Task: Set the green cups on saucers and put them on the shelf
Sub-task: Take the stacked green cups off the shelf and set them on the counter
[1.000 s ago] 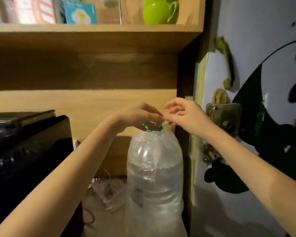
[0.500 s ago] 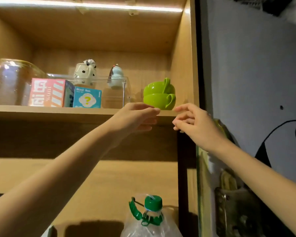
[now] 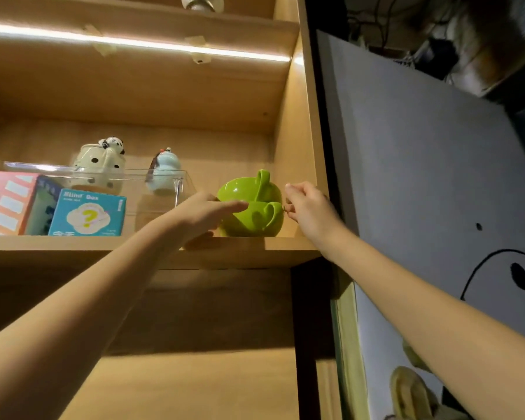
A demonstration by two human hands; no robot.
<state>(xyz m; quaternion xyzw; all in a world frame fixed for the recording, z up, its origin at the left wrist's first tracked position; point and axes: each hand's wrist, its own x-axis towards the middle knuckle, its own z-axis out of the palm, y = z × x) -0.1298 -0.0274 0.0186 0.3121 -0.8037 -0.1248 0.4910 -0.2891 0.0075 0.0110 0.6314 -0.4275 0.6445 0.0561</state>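
Flanking two stacked green cups [image 3: 250, 212], handles facing right, left hand [image 3: 205, 215] open, right hand [image 3: 311, 212] loosely curled, empty.

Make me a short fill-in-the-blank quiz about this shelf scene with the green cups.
1. The two green cups are ____ one on the other.
2. The cups sit at the ____ end of the shelf.
3. The blue box bears a yellow ____ mark.
4. The left hand and right hand reach the cups from ____ sides.

Missing words: stacked; right; question; opposite
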